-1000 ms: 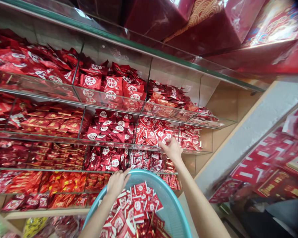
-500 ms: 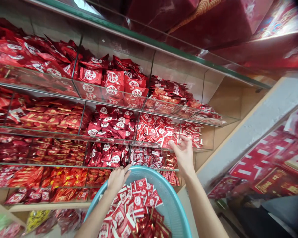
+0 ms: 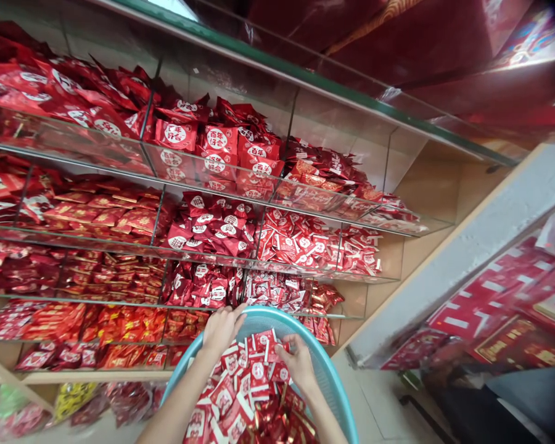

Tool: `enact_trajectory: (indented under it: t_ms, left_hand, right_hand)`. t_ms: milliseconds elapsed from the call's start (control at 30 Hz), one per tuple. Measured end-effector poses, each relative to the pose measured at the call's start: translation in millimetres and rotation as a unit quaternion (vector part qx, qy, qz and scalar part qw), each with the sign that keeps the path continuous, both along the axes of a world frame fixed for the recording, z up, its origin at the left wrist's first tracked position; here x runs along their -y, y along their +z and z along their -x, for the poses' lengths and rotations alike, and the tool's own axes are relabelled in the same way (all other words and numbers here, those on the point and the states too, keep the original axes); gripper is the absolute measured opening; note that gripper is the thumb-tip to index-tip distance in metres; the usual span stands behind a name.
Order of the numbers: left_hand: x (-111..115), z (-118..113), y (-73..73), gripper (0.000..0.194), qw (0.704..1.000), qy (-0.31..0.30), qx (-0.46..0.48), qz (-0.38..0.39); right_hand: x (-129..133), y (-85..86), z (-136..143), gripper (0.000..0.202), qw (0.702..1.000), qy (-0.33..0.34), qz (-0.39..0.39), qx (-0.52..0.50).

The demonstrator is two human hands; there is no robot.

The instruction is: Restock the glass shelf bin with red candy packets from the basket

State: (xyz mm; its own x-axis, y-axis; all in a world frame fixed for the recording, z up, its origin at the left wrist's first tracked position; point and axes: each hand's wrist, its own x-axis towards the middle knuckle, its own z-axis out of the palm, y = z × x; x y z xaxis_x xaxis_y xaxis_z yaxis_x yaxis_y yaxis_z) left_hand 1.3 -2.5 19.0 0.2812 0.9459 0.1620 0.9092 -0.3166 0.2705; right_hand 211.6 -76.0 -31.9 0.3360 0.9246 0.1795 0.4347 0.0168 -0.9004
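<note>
The turquoise plastic basket (image 3: 335, 385) holds a heap of small red-and-white packets (image 3: 222, 398), with shiny red-and-gold packets (image 3: 284, 422) at its near side. The left hand (image 3: 222, 330) curls its fingers over the basket's far left rim, gripping it. The right hand (image 3: 298, 364) is inside the basket, over the right part of the heap, thumb and fingers pinched on one red-and-white packet (image 3: 272, 351). Beyond the basket, glass-fronted shelves (image 3: 374, 277) carry red packets in divided compartments; wrapped maroon packets with white ovals (image 3: 213, 228) lie beyond its left side. Pale floor tiles (image 3: 365, 401) show right of the basket.
</note>
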Motion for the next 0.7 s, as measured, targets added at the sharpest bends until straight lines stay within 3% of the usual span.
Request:
enact_trajectory:
  t_ms: [500,600,700]
  left_hand:
    - [0.6,1.4,1.9,0.042,1.000,-0.008,0.003,-0.013]
    - [-0.1,1.8,-0.2,0.042,1.000,-0.007,0.000,-0.021]
    - [-1.3,1.8,-4.0,0.042,1.000,-0.007,-0.003,-0.030]
  right_hand:
    - [10.4,10.2,12.5,0.017,0.989,-0.010,-0.016,0.150]
    - [7.2,30.0,10.4,0.022,0.980,-0.037,-0.049,0.189]
    - [-0.8,75.4,8.9,0.023,0.974,-0.028,-0.103,0.201]
